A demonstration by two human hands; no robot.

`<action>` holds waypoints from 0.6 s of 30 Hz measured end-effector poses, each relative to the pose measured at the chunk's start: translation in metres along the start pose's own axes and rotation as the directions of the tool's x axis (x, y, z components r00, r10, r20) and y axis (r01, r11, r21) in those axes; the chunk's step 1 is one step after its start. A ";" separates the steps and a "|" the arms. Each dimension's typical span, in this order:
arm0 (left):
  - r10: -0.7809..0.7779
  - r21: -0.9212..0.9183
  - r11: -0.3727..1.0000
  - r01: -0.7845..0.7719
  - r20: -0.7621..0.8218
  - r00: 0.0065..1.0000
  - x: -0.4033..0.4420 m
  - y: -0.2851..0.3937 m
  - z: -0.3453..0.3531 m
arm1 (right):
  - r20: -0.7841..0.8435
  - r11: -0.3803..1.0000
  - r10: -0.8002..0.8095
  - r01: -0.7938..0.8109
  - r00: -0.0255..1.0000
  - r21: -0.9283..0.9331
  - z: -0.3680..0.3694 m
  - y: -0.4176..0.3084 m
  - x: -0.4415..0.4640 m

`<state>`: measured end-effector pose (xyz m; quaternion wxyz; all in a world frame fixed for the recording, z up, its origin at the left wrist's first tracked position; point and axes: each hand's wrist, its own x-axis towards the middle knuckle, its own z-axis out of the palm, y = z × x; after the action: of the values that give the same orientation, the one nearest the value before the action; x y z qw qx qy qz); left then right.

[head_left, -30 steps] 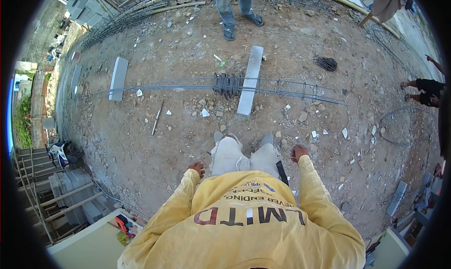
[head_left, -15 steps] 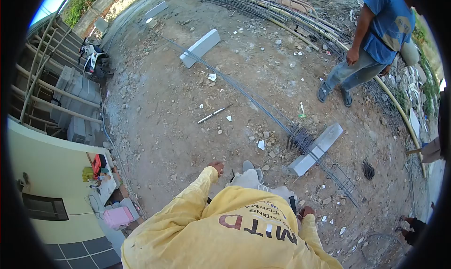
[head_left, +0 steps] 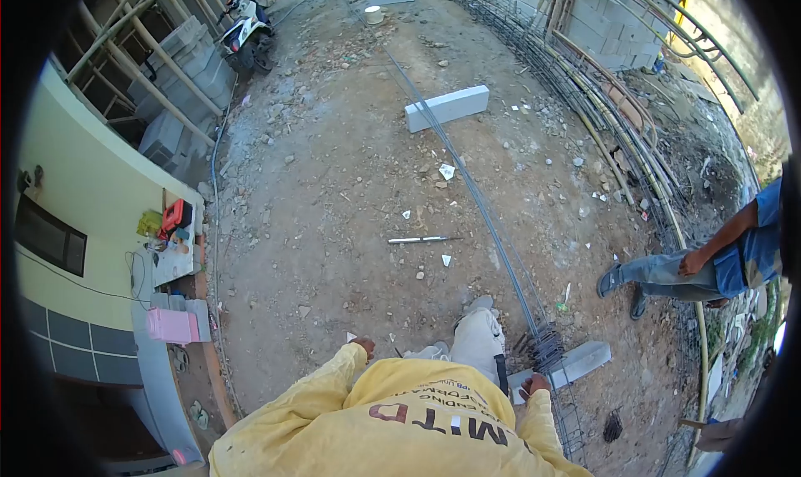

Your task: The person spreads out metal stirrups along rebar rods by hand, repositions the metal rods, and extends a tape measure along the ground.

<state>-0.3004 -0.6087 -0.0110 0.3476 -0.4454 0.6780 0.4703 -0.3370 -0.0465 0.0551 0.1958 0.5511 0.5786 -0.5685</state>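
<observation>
My left hand (head_left: 363, 346) hangs beside my left leg over the bare dirt, its fingers loosely bent and nothing visible in them. On the other side, my right hand (head_left: 535, 385) hangs near the tied rebar and the concrete block (head_left: 584, 363) under it; its fingers are loosely curled, with no object showing. I cannot tell whether it touches the bars. Long thin steel bars (head_left: 484, 195) run from there across a farther light block (head_left: 446, 108). Several dark stirrups (head_left: 546, 346) are bunched on the bars. A slim rod-like tool (head_left: 417, 240) lies on the ground ahead.
A person in a blue shirt (head_left: 755, 235) stands at right, beside long bamboo poles and rebar (head_left: 647, 156). A motorbike (head_left: 248, 28) and stacked blocks (head_left: 183, 60) are at far left. Near the pale wall stand a cluttered ledge (head_left: 175, 264) and a pink box (head_left: 171, 325). Tile shards dot the dirt.
My view has turned left and lifted, so the blocks, bars and the person sit farther right. My right leg has stepped forward. Both hands still hang at my sides.
</observation>
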 end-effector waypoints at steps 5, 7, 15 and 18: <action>0.102 0.269 0.957 -0.111 0.050 0.994 -0.015 0.043 0.001 | 0.013 0.944 0.051 -0.044 0.999 -0.326 0.067 -0.078 0.019; 0.141 0.279 0.947 -0.160 0.087 0.986 0.024 0.019 -0.007 | 0.150 0.925 0.031 0.029 0.988 -0.379 0.089 -0.089 0.075; -0.291 -0.675 0.717 0.171 -0.068 0.954 0.015 0.176 -0.065 | 0.283 0.778 0.010 0.170 0.959 -0.604 0.247 -0.307 0.116; -0.178 -0.727 0.686 -0.016 -0.189 0.966 -0.020 0.262 -0.093 | 0.376 0.726 -0.061 0.300 0.924 -0.619 0.317 -0.397 0.128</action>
<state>-0.5418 -0.6489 0.1223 0.0784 -0.6300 0.4547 0.6247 -0.8457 -0.1698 0.0334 0.4162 0.2813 0.7533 -0.4244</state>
